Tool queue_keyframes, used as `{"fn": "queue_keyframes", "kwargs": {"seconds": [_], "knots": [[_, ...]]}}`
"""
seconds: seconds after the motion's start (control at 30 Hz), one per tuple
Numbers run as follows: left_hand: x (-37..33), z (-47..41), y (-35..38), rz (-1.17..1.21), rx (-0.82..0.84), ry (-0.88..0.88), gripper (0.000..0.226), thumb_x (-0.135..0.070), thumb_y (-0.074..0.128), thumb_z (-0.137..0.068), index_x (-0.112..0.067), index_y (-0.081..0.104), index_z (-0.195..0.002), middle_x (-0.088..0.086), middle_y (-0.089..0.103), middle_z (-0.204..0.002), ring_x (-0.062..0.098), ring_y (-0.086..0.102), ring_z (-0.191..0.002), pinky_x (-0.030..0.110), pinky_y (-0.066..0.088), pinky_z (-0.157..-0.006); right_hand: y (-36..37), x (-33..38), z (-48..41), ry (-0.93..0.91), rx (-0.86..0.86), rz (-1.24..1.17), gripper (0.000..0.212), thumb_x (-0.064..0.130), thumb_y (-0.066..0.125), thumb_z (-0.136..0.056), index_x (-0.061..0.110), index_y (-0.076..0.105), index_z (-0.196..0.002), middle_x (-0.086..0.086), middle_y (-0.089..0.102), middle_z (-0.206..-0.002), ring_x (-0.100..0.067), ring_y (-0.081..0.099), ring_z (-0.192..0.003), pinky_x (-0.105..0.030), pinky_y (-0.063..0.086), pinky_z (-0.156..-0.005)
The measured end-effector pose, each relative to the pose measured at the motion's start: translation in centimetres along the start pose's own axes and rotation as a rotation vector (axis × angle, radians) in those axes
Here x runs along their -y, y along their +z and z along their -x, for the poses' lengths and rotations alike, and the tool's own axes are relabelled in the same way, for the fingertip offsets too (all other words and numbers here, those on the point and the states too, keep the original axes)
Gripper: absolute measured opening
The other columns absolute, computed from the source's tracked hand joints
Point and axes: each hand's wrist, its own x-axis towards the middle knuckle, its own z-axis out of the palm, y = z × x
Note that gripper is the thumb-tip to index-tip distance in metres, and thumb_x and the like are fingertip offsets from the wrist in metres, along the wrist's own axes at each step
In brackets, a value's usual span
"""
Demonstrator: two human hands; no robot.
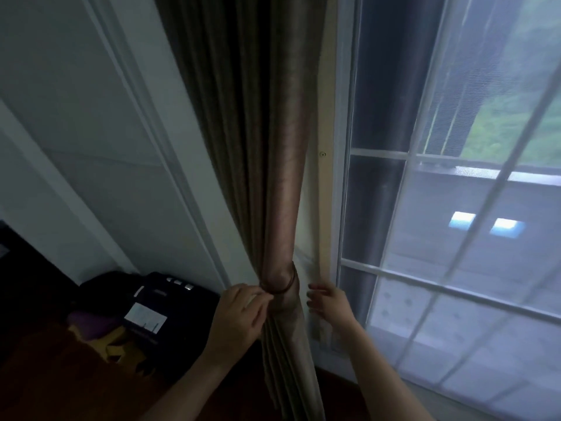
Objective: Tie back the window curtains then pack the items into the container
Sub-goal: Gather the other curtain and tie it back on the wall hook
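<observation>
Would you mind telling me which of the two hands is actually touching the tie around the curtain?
The left hand: its fingertips pinch the tie on the gathered curtain. The right hand hovers open beside it.

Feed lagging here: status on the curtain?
Left hand pinching tie-back; right hand open beside it. Curtain gathered, tie around it. Nothing in the way.

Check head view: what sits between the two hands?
The gathered brown curtain, cinched by its tie band, hangs between left hand and right hand.
</observation>
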Motion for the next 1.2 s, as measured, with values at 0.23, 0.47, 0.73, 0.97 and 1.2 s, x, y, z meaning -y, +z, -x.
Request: {"fn": "queue_keyframes", "kwargs": {"seconds": [0.23, 0.47, 0.73, 0.97, 1.2], "knots": [[0.3, 0.1, 3.1, 0.44, 0.288, -0.909, 0.02, -0.024, 0.056, -0.096, -0.014, 0.072, -0.104, 0.003, 0.069, -0.1, 0.014, 0.061, -0.087, 0.023, 0.043, -0.073, -0.6, -0.2, 4.0, -0.538, -0.127, 0.533, 0.019, 0.008, 0.066, -0.085, 0.025, 0.071, -0.09, 0.011, 0.069, -0.08, -0.002, 0.063, -0.073, -0.014, 0.047, -0.065], [0.0, -1.8, 8.4, 0.815, 0.219, -1.424, 0.028, -0.029, 0.055, -0.095, -0.005, 0.069, -0.097, 0.015, 0.071, -0.103, 0.031, 0.066, -0.097, 0.037, 0.052, -0.087, 0.5, 0.8, 4.2, -0.859, -0.089, 1.093, 0.016, 0.024, 0.067, -0.087, 0.024, 0.068, -0.103, 0.005, 0.063, -0.1, -0.015, 0.062, -0.076, -0.027, 0.045, -0.062], [0.8, -3.1, 10.0, 1.021, 0.196, -1.502, 0.035, -0.044, 0.064, -0.088, -0.013, 0.066, -0.071, 0.01, 0.066, -0.079, 0.019, 0.058, -0.072, 0.027, 0.041, -0.068, 1.4, 1.6, 3.9, -0.896, -0.174, 1.246, 0.006, 0.02, 0.063, -0.09, 0.015, 0.065, -0.094, 0.0, 0.062, -0.097, -0.023, 0.063, -0.075, -0.033, 0.046, -0.057], [1.0, -2.6, 12.2, 0.799, 0.36, -1.431, 0.038, -0.03, 0.06, -0.093, 0.005, 0.073, -0.093, 0.025, 0.07, -0.098, 0.034, 0.066, -0.096, 0.039, 0.051, -0.085, 0.2, 1.7, 4.5, -0.791, -0.207, 1.202, 0.012, 0.026, 0.05, -0.096, 0.018, 0.059, -0.099, 0.001, 0.061, -0.098, -0.021, 0.063, -0.082, -0.039, 0.053, -0.067], [0.4, -2.7, 9.9, 0.627, 0.032, -0.995, 0.006, -0.007, 0.06, -0.087, -0.011, 0.059, -0.092, 0.011, 0.06, -0.087, 0.019, 0.058, -0.075, 0.027, 0.044, -0.067, 0.4, 3.7, 4.9, -0.806, -0.252, 1.11, 0.027, 0.045, 0.047, -0.096, 0.019, 0.054, -0.1, 0.002, 0.062, -0.096, -0.021, 0.063, -0.078, -0.04, 0.051, -0.065]]}}
